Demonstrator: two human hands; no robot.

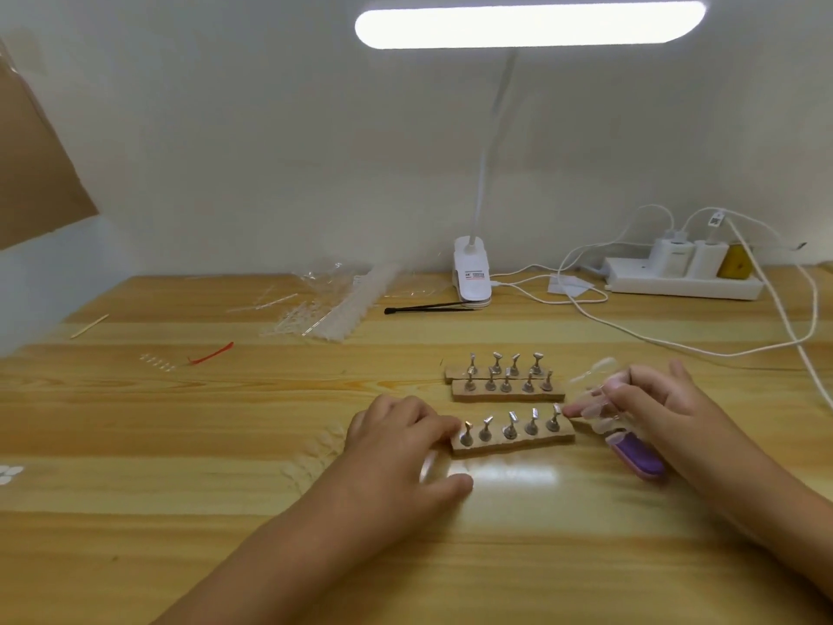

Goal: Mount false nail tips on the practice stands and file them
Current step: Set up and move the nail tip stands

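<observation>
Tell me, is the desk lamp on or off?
On. The lamp glows bright white along its head, and its glare shines on the table just in front of the nearest row of stands.

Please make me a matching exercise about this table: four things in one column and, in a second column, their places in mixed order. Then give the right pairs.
Things
1. purple file
2. red strip
3. power strip
4. black tool

Places
A. against the wall, far right
B. on the left half of the table
C. one end at the lamp clip
D. close beside the right hand, which holds clear nail tips

Pairs: 1-D, 2-B, 3-A, 4-C
</observation>
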